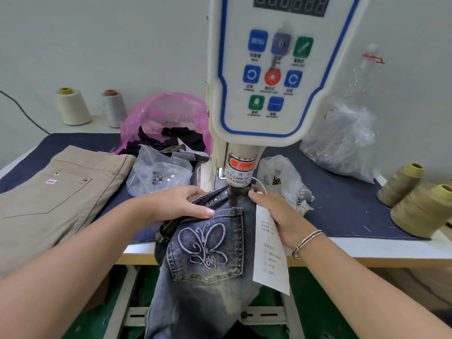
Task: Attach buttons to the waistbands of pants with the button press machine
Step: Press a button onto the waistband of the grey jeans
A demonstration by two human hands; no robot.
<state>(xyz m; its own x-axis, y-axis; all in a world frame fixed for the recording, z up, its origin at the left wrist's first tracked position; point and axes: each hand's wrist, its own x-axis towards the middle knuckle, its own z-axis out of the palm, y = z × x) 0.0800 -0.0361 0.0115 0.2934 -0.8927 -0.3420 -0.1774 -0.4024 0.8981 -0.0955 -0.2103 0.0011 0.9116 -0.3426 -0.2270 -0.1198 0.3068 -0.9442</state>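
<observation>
Jeans waistband being positioned under the button press.

The jeans [208,253] are hung over the table [367,248] edge, the waistband lying between the two hands, right beneath the press head [236,194] of the machine [266,69]. The left hand [176,204] is laid on the waistband, fingers curled over its far edge and thumb stretched flat across the denim. The right hand [276,214] is rested on the fabric just right of the press head, fingers loosely bent over a white paper tag [269,248]; whether the tag is pinched cannot be told. The step in hand is judged to be alignment. Next, the fabric would need to be held taut, fingers kept away from the head, and the press triggered. Bagged buttons [159,177] lie beyond the left hand.
</observation>
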